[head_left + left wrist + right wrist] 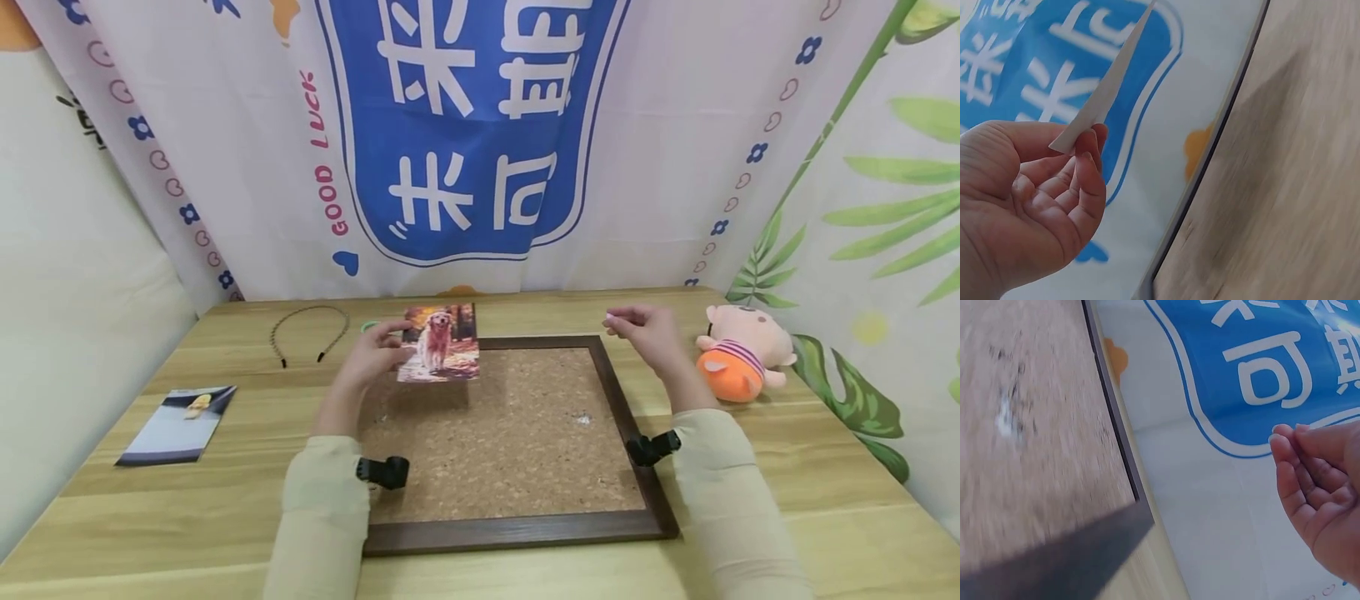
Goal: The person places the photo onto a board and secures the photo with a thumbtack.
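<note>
My left hand (pixel 375 354) pinches a photo of a golden retriever (pixel 438 343) by its left edge, thumb and fingertips on the print. The photo is raised over the far left part of a cork board (pixel 517 433) with a dark brown frame. In the left wrist view the photo (pixel 1107 84) appears nearly edge-on, its pale back showing. My right hand (pixel 648 333) hovers beyond the frame's right side, fingers curled and their tips against the thumb. In the right wrist view nothing shows between the fingertips (pixel 1282 430). White scuffed spots mark the cork.
Another photo (pixel 180 425) lies on the wooden table (pixel 247 533) at left. A braided headband (pixel 311 308) is at the back left, and a green rounded object (pixel 368 326) shows partly behind my left hand. A pink plush toy (pixel 742 354) sits at right, near the printed curtain (pixel 637 167).
</note>
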### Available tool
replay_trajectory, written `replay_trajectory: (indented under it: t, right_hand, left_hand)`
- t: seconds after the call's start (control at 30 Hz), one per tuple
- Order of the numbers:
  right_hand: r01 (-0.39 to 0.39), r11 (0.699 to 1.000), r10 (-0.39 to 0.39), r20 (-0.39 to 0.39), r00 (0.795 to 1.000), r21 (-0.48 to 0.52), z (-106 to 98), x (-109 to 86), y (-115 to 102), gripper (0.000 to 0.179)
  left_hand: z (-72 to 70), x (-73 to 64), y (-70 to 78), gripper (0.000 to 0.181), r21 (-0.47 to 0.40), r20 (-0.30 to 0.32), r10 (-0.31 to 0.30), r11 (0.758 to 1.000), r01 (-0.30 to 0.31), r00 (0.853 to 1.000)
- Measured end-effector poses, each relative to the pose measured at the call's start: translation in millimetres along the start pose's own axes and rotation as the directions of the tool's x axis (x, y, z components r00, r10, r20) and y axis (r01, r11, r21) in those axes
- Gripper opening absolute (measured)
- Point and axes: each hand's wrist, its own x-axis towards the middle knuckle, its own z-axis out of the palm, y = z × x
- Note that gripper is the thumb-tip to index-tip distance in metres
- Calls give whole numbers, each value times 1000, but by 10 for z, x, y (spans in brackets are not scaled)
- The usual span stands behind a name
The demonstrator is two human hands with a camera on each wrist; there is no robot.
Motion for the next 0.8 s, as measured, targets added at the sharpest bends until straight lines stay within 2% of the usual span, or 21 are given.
replay_trajectory:
  t: [0.1,0.23,0.33,0.5,0.63,0.67,0.73,0.77,0.8]
  right_hand:
    - [22,999,-22,-4,1000,39,77,58,-9,27]
    - [25,996,-24,-16,1000,87,166,131,-39,24]
    - [9,992,-6,-26,1000,130,223,169,-68,21]
    - [-39,985,41,-9,999,168,322,191,-86,22]
    - [-74,978,74,8,997,193,375,181,-73,24]
    - [-78,976,77,10,997,203,383,179,-66,24]
    - [-80,973,80,8,997,217,393,174,-44,24]
    - [-62,962,59,21,998,264,403,214,72,22]
    - [-60,961,57,20,998,272,407,213,86,21]
  left_hand:
    - [205,68,31,46,0,13,1,1000,-1,1000]
    - [496,166,59,45,-16,3,-38,999,38,999]
    - [705,214,82,47,-53,15,-49,997,50,999]
    - [1016,248,67,46,-18,4,-38,999,38,999]
    - [1233,334,-72,43,-12,-5,-17,1000,17,1000]
    - [1287,423,-200,42,-37,7,38,999,-38,999]
    - [1380,492,-288,43,-35,24,43,998,-42,999]
    - [1417,501,-304,43,-38,31,46,998,-45,998]
    - [1455,498,-302,44,-28,32,43,999,-42,999]
